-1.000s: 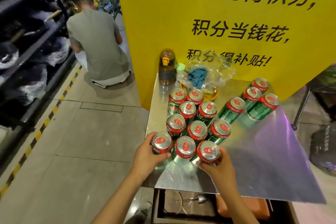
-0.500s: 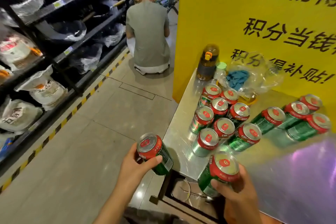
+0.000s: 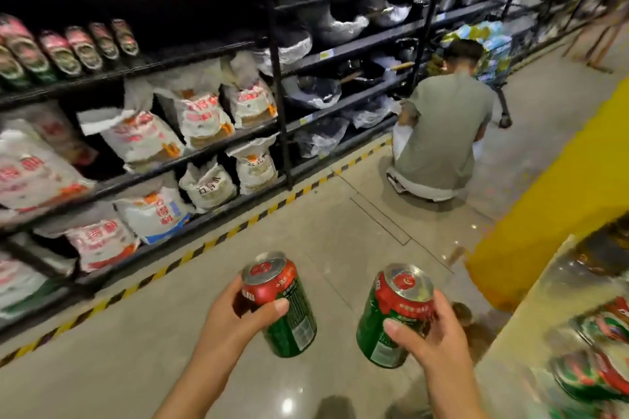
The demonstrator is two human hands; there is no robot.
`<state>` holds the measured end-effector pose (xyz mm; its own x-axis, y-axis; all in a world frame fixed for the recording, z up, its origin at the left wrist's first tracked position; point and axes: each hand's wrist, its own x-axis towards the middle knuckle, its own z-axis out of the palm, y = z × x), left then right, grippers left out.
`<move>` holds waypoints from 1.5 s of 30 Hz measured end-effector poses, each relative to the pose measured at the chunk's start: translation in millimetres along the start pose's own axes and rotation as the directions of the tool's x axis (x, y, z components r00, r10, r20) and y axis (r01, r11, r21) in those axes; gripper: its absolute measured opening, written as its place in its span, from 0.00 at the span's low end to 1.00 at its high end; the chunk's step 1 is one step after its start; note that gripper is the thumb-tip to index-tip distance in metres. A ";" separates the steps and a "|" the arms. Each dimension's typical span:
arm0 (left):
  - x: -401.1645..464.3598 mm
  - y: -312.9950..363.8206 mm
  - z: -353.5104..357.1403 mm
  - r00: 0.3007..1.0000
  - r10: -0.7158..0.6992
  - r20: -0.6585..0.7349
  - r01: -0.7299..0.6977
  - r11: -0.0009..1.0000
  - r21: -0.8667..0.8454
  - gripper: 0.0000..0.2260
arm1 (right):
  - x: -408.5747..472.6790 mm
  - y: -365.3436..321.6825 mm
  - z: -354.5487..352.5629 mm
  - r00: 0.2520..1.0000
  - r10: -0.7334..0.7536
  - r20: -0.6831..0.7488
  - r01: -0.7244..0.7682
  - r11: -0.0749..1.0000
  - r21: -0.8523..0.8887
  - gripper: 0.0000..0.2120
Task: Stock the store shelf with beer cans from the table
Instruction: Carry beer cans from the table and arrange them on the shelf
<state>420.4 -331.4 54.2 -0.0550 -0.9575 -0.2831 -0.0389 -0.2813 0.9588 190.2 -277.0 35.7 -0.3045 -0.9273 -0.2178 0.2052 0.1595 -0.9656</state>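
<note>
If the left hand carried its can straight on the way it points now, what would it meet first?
The left hand with its can points up-left across bare floor, so probably the lower shelf with its white sacks, not the row of cans higher up. Depth is unclear.

One wide-angle head camera looks forward and down from standing height, close over both hands. It faces the aisle floor point(image 3: 323, 238) and the dark shelf rack point(image 3: 279, 85) at left; the table edge point(image 3: 531, 299) cuts in at lower right. Straight lines bow toward the edges.

left hand point(image 3: 235, 315) gripping beer can point(image 3: 284, 306), right hand point(image 3: 437, 338) gripping second can point(image 3: 391, 313)
</note>
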 end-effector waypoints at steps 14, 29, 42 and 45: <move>99.5 41.7 -194.4 0.947 0.135 -0.292 -0.143 0.990 -0.007 0.31 | 117.1 -17.1 242.1 0.941 -0.053 0.334 0.075 0.996 -0.050 0.37; 314.9 111.4 -249.2 0.884 0.122 -0.452 -0.139 0.990 -0.004 0.37 | 348.1 -48.2 386.1 0.877 -0.072 0.475 0.151 0.980 -0.131 0.34; 451.8 129.1 -357.7 0.776 -0.004 -0.630 -0.093 0.988 -0.121 0.30 | 488.3 -46.5 548.2 0.775 0.041 0.630 0.072 0.986 -0.153 0.37; 498.2 142.1 -390.8 0.786 0.015 -0.618 -0.104 0.989 -0.108 0.27 | 518.6 -47.6 586.9 0.796 0.036 0.605 0.072 0.985 -0.154 0.37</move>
<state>777.4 -873.3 58.0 0.5727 -0.7964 -0.1946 0.0752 -0.1853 0.9798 568.5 -964.3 51.9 0.3274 -0.9369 -0.1224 0.0371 0.1422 -0.9891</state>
